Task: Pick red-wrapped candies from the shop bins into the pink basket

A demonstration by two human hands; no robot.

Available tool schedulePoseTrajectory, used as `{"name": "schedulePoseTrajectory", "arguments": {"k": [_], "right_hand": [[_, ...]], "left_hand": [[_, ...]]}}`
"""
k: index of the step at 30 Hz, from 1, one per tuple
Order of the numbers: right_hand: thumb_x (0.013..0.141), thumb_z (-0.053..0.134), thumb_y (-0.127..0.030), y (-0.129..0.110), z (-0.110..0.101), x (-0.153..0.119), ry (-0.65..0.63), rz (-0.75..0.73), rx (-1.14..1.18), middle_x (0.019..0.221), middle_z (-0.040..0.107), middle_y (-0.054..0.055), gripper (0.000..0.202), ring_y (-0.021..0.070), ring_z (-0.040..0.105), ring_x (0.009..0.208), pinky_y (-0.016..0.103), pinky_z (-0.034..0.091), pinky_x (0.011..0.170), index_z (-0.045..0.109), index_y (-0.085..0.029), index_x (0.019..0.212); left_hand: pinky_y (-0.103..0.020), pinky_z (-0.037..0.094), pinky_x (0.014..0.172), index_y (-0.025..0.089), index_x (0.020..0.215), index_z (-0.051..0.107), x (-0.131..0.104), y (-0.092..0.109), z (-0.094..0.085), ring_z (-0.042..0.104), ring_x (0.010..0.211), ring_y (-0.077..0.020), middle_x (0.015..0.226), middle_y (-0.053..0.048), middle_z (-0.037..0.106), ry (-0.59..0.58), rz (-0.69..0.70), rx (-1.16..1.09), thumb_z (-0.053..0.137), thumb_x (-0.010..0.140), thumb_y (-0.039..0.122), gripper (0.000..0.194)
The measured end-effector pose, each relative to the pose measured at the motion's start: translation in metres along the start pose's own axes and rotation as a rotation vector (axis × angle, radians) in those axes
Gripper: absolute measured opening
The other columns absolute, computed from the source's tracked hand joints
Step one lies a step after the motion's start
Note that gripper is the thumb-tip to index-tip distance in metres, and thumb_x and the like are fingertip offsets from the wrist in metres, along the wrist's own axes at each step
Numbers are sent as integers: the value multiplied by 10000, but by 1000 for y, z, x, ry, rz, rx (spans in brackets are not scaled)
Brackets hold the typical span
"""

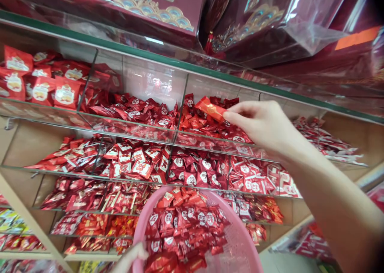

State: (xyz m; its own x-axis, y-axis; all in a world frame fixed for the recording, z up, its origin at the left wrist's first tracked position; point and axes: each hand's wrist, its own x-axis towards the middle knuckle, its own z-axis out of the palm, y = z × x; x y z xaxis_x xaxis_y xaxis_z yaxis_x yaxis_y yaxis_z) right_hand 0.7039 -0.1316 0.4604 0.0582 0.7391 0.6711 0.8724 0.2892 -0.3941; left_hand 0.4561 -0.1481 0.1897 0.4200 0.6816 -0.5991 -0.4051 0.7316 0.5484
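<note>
Right, my right hand (pixel 264 125) is up at the top row of the glass shelf (pixel 144 131), centre-right of the frame, fingers pressed together in a pinch on one red-orange candy packet (pixel 211 109). Thumb and fingertips grip its right end. The packet's long axis runs from upper left to lower right, free end pointing up-left, away from my hand. It sits just above the heap of dark red candies (pixel 207 125) in that compartment; I can't tell whether it touches them.

My left hand (pixel 130 259) is at the bottom edge of the frame, left of centre, curled onto the rim of a pink basket (pixel 240 245). Only part of the hand shows, fingers wrapped on the rim. The basket is lower centre and holds a pile of red wrapped candies (pixel 183 229) with round white labels.

The shelf is split by glass dividers into compartments, all full of red packets. Upper left compartment has bigger red bags (pixel 42 85) with pale labels. Above the shelf, top of the frame, are dark red gift boxes (pixel 168 5) in clear plastic.
</note>
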Motion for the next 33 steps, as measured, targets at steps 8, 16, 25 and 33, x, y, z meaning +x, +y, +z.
{"name": "schedulePoseTrajectory", "arguments": {"k": [8, 16, 25, 33], "right_hand": [[871, 446, -351, 62, 38, -153, -650, 258, 247, 671, 535, 2, 262, 113, 460, 621, 239, 359, 563, 554, -178, 707], [762, 477, -150, 110, 107, -226, -960, 561, 199, 571, 389, -47, 171, 83, 347, 555, 219, 263, 521, 425, -171, 601], [682, 532, -174, 121, 127, -234, -1203, 739, 256, 453, 382, -61, 199, 58, 338, 450, 193, 228, 447, 456, -163, 498], [697, 504, -194, 123, 145, -249, -953, 852, 379, 430, 467, -43, 219, 57, 384, 379, 178, 251, 395, 474, -167, 482]], "left_hand": [[-289, 524, 575, 127, 1011, 579, -1, -6, -10, 599, 693, -145, 897, -37, 612, -21, -85, 53, 560, 861, 302, 231], [-281, 515, 571, 125, 968, 586, 0, -8, -10, 592, 677, -138, 861, -27, 607, -21, -104, 67, 555, 864, 313, 218], [-321, 505, 701, 138, 1025, 580, -4, -12, -10, 604, 716, -155, 855, -16, 635, 1, -113, 35, 560, 802, 139, 224], [-303, 509, 610, 127, 984, 586, -1, -10, -12, 594, 694, -147, 877, -34, 615, 18, -121, 52, 552, 861, 326, 236]]}}
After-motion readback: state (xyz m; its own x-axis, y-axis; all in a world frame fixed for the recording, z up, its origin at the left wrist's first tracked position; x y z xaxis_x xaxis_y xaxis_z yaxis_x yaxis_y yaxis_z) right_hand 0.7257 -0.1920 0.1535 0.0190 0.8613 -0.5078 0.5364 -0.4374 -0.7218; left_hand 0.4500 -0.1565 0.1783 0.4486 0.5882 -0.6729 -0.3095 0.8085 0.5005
